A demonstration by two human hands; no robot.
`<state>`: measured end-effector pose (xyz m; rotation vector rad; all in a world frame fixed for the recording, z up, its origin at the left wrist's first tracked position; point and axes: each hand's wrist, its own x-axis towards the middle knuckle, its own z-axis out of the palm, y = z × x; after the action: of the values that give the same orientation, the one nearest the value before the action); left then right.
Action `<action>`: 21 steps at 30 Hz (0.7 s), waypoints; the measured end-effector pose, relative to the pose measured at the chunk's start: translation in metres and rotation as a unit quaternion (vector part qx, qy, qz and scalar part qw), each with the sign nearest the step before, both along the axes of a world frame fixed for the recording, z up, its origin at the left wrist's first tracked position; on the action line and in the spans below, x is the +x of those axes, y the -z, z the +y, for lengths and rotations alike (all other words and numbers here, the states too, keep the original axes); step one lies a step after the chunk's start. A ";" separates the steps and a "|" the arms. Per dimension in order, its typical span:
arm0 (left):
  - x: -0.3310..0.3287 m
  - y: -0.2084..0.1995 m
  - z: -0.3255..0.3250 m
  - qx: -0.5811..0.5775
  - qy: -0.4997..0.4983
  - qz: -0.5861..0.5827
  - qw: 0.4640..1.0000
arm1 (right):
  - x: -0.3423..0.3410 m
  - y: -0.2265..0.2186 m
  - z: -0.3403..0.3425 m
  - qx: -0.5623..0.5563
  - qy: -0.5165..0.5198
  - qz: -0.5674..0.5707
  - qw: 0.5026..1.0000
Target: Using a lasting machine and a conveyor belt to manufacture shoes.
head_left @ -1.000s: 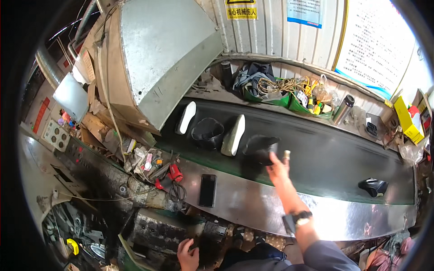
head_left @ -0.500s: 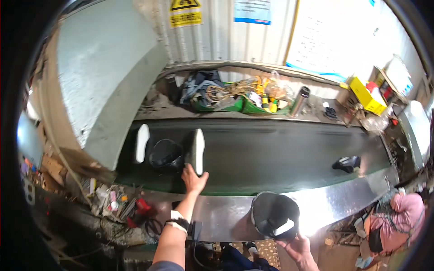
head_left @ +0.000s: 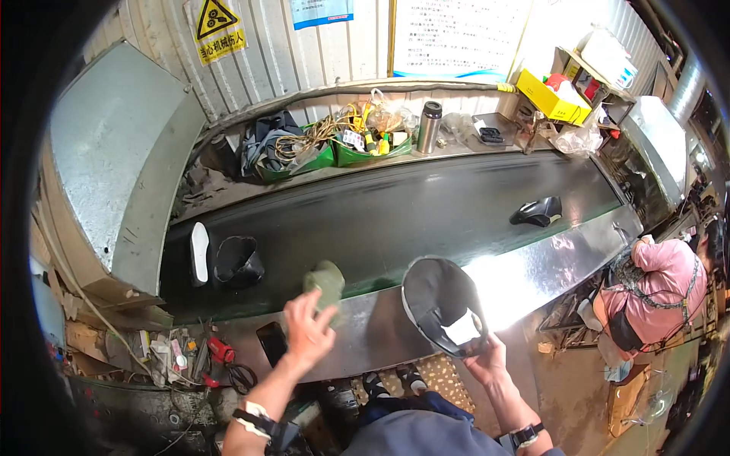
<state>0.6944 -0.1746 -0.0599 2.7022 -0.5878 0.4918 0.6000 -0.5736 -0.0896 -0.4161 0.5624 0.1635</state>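
My left hand holds a foot-shaped olive-green piece, which looks like a shoe last, over the belt's near edge; its fingers partly cover the piece and are slightly blurred. In my right hand is a black boot upper, gripped by its lower rim, its wide opening toward me and a white patch inside. On the dark conveyor belt, at the left, lie a white sole-shaped piece and a black upper. Another black upper rests at the belt's right end.
A metal ledge runs along the belt's near side, with a flat black phone-like object on it. Behind the belt stand green bins, a steel flask and a yellow box. A person in pink sits at right.
My left hand has lifted the olive-green piece off the belt and drawn it toward me, tilting it. The boot upper in my right hand has come up and closer to the left hand. The view has turned.
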 end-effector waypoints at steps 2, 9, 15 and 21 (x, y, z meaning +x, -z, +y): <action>-0.043 0.010 -0.033 0.029 0.072 -0.014 0.997 | 0.015 0.008 0.001 -0.056 -0.011 0.065 0.996; -0.088 0.054 -0.129 -0.022 0.140 -0.064 0.988 | 0.048 0.025 -0.007 -0.235 -0.116 -0.064 0.963; -0.006 0.042 -0.070 -0.827 -0.180 0.416 0.333 | 0.019 -0.023 0.016 -0.638 -0.319 -0.309 0.629; 0.026 0.087 -0.025 -0.578 -0.257 0.431 0.643 | -0.007 0.020 0.070 -0.736 -0.237 -0.546 0.322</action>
<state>0.7204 -0.1995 -0.1470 1.4302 0.6293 -0.3027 0.5929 -0.5032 -0.1100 -2.3122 -1.1029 -0.1765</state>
